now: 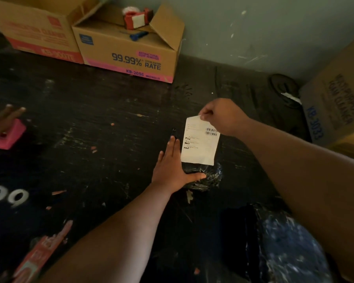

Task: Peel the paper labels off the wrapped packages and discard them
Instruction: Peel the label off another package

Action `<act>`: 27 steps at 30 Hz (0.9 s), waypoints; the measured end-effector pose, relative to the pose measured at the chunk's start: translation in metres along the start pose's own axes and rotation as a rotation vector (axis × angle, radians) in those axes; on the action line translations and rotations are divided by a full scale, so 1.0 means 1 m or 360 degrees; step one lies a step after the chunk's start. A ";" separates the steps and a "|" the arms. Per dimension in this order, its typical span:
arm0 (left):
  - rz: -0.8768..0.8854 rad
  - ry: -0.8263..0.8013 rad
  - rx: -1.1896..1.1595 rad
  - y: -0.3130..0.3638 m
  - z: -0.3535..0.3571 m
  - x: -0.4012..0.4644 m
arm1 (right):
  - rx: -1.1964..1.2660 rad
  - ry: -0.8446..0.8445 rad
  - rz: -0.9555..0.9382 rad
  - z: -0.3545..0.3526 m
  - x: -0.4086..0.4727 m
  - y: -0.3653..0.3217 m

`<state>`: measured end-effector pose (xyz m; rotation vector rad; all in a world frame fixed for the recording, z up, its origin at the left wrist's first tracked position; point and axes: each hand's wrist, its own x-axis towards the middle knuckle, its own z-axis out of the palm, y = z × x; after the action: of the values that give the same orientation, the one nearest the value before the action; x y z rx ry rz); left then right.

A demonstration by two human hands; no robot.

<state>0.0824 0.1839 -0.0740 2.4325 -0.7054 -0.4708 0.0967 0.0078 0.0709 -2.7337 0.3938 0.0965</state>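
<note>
1. Left hand (173, 168) lies flat, fingers straight, thumb spread across the near end of the black wrapped package (202, 176). Looks like an anchor, so the package doesn't lift with the pull.
2. Right hand (221, 117) has a pinch grip on the far top corner of the paper label (199, 142). That corner is raised; the label's lower edge seems to sit on the wrap, can't tell how much is stuck.
3. Package sits on the dark scuffed bench (80, 123), right of centre.
4. Room: open bench to the left and ahead. Cardboard boxes (129, 50) line the far wall, another box (335, 103) at the right edge, both well apart from the package.
5. A second shiny wrapped bundle (290, 248) lies near, lower right. Probably next.
6. No bin visible for discarding.
</note>
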 end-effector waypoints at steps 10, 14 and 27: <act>0.0000 -0.0053 0.0107 -0.001 -0.003 -0.005 | 0.0062 0.0395 0.0134 -0.070 -0.032 -0.002; -0.0036 -0.0078 0.0208 0.003 -0.006 -0.006 | 0.0081 0.0404 0.0131 -0.092 -0.055 0.009; -0.0084 0.0006 0.0478 0.059 -0.029 -0.002 | -0.0132 0.0438 0.0329 -0.139 -0.156 0.106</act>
<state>0.0722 0.1559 -0.0157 2.7371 -0.7584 -0.4043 -0.0808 -0.0983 0.1805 -2.7853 0.7650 -0.2168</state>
